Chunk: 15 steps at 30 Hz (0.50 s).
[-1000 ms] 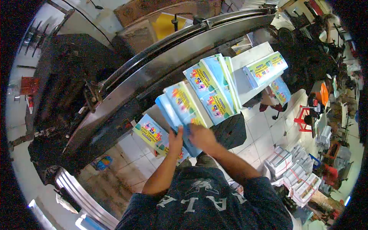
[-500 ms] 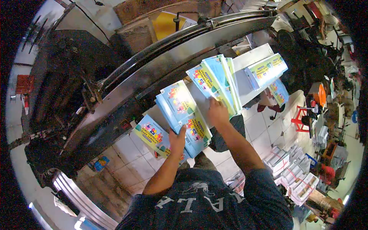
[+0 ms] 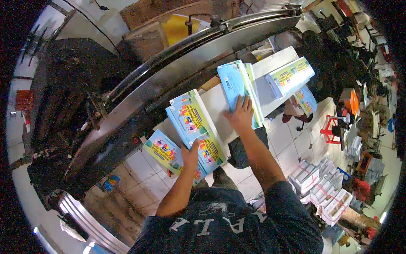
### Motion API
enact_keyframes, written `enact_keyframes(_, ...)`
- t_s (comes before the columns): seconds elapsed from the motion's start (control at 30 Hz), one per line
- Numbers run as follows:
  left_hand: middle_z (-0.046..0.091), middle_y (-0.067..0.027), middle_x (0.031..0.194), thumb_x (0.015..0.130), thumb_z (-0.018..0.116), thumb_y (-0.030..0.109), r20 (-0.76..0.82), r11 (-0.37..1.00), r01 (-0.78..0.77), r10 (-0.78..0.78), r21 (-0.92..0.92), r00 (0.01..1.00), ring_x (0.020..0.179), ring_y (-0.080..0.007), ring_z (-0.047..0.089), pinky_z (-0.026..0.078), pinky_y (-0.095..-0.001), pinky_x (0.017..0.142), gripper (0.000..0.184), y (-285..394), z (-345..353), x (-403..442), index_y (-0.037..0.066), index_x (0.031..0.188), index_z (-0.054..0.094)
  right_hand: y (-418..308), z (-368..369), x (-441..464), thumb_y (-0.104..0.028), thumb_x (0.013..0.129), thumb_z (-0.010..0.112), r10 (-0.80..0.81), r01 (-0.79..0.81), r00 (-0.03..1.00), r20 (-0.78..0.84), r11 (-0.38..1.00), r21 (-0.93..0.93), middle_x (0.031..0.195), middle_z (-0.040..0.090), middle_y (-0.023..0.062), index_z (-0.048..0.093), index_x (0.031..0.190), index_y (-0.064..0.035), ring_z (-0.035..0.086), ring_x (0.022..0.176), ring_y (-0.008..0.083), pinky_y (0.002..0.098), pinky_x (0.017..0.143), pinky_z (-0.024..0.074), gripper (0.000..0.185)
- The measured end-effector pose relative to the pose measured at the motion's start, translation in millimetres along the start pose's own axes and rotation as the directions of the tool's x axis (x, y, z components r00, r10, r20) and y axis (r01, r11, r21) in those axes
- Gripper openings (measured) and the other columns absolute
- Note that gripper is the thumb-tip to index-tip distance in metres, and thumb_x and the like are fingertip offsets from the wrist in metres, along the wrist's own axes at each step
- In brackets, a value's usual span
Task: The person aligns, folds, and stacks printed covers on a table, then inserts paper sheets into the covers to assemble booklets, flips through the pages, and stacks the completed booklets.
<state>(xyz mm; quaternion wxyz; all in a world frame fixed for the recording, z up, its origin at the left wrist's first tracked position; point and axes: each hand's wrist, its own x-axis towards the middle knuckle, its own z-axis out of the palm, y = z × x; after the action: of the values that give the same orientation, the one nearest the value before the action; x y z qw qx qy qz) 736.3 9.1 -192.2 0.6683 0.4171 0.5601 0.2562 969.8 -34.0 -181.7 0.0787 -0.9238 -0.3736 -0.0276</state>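
Observation:
My left hand (image 3: 190,156) grips the near left edge of a middle stack of printed booklets (image 3: 190,116), its thumb on the top cover. The covers are blue, green and yellow with colourful figures. To the right, my right hand (image 3: 242,114) lies with fingers spread on a fanned pile of blue and green booklets (image 3: 232,82). Left of the middle stack, another printed booklet pile (image 3: 163,146) lies partly behind my left forearm. All three rest on a long pale board (image 3: 218,108).
Another booklet stack (image 3: 292,76) lies at the board's right end. Behind the board runs a long metal bar (image 3: 186,55). Tied paper bundles (image 3: 323,190) stand on the tiled floor at lower right, near a red stool (image 3: 332,130).
My right hand moved from the middle stack to the fanned pile and now lies flat there. The fanned pile's yellow-covered top booklet is gone from it, showing blue. My left hand stays at the middle stack.

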Motion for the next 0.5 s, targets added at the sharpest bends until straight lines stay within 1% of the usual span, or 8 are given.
enact_keyframes(0.13, 0.063, -0.0120, 0.112, 0.085, 0.072, 0.023, 0.049, 0.999, -0.038, 0.037, 0.025, 0.998, 0.098, -0.0191, 0.059, 0.047, -0.0327, 0.087, 0.047, -6, -6, 6, -0.002, 0.120, 0.053, 24, 35, -6, -0.034, 0.088, 0.059, -0.070, 0.081, 0.987, 0.145, 0.994, -0.077, 0.141, 0.040, 0.0267, 0.042, 0.136, -0.0015, 0.039, 0.130, 0.0441, 0.0542, 0.099, 0.0429, 0.061)
enact_keyframes(0.2, 0.063, -0.0117, 0.113, 0.085, 0.072, 0.023, 0.083, 0.997, -0.025, 0.019, 0.075, 0.996, 0.099, -0.0191, 0.059, 0.047, -0.0330, 0.088, 0.048, -14, -12, 7, -0.002, 0.121, 0.052, 27, 23, -11, -0.026, 0.087, 0.058, -0.091, 0.066, 0.988, 0.129, 0.980, 0.188, 0.129, 0.053, 0.0263, 0.044, 0.135, -0.0038, 0.055, 0.115, 0.0414, 0.0496, 0.087, 0.0513, 0.055)
enact_keyframes(0.23, 0.063, -0.0113, 0.113, 0.085, 0.073, 0.024, 0.099, 0.999, 0.036, -0.038, 0.027, 0.994, 0.099, -0.0191, 0.059, 0.047, -0.0331, 0.088, 0.049, -19, -13, 9, -0.001, 0.121, 0.052, 30, 16, -8, -0.026, 0.087, 0.058, -0.094, 0.069, 0.987, 0.128, 0.980, 0.186, 0.129, 0.053, 0.0263, 0.044, 0.135, -0.0038, 0.055, 0.115, 0.0414, 0.0496, 0.087, 0.0513, 0.055)
enact_keyframes(0.27, 0.063, -0.0109, 0.113, 0.085, 0.073, 0.024, 0.117, 0.995, 0.096, -0.093, -0.021, 0.989, 0.099, -0.0190, 0.059, 0.047, -0.0333, 0.088, 0.049, -23, -13, 11, -0.001, 0.122, 0.052, 31, 1, 0, -0.020, 0.085, 0.059, -0.029, 0.000, 0.981, 0.194, 0.989, 0.151, 0.112, 0.059, 0.0262, 0.048, 0.130, -0.0023, 0.061, 0.100, 0.0400, 0.0469, 0.081, 0.0525, 0.049)
enact_keyframes(0.3, 0.063, -0.0109, 0.113, 0.085, 0.073, 0.024, 0.114, 0.995, 0.097, -0.094, -0.024, 0.989, 0.099, -0.0190, 0.059, 0.047, -0.0333, 0.088, 0.049, -20, -12, 8, -0.001, 0.122, 0.052, 32, -14, 4, -0.013, 0.084, 0.060, 0.038, -0.069, 0.965, 0.261, 0.991, 0.111, 0.095, 0.066, 0.0262, 0.052, 0.126, -0.0008, 0.066, 0.086, 0.0386, 0.0441, 0.075, 0.0536, 0.045)
enact_keyframes(0.33, 0.063, -0.0114, 0.113, 0.086, 0.071, 0.025, 0.096, 0.999, 0.050, -0.052, 0.023, 0.994, 0.097, -0.0214, 0.060, 0.048, -0.0356, 0.087, 0.048, -17, -11, 6, 0.000, 0.122, 0.054, 38, -26, 7, -0.013, 0.084, 0.060, 0.035, -0.066, 0.965, 0.261, 0.992, 0.112, 0.095, 0.066, 0.0262, 0.052, 0.126, -0.0008, 0.066, 0.086, 0.0386, 0.0441, 0.075, 0.0536, 0.045)
enact_keyframes(0.4, 0.064, -0.0120, 0.113, 0.087, 0.069, 0.026, 0.075, 0.998, -0.001, -0.004, 0.064, 0.997, 0.096, -0.0237, 0.061, 0.049, -0.0380, 0.085, 0.047, -13, -9, 7, 0.000, 0.123, 0.055, 59, -52, 18, -0.013, 0.083, 0.058, 0.058, -0.097, 0.989, 0.137, 0.951, 0.295, 0.089, 0.069, 0.0207, 0.051, 0.129, -0.0040, 0.066, 0.073, 0.0412, 0.0487, 0.066, 0.0532, 0.047)
enact_keyframes(0.5, 0.064, -0.0099, 0.109, 0.085, 0.072, 0.022, 0.086, 0.997, 0.069, -0.065, -0.041, 0.994, 0.096, -0.0187, 0.060, 0.047, -0.0329, 0.087, 0.044, -23, -10, 8, -0.001, 0.119, 0.055, 89, -87, 34, -0.010, 0.084, 0.055, 0.134, -0.226, 0.969, 0.208, 0.818, 0.529, 0.093, 0.069, 0.0198, 0.058, 0.121, -0.0001, 0.068, 0.080, 0.0277, 0.0370, 0.071, 0.0525, 0.039)
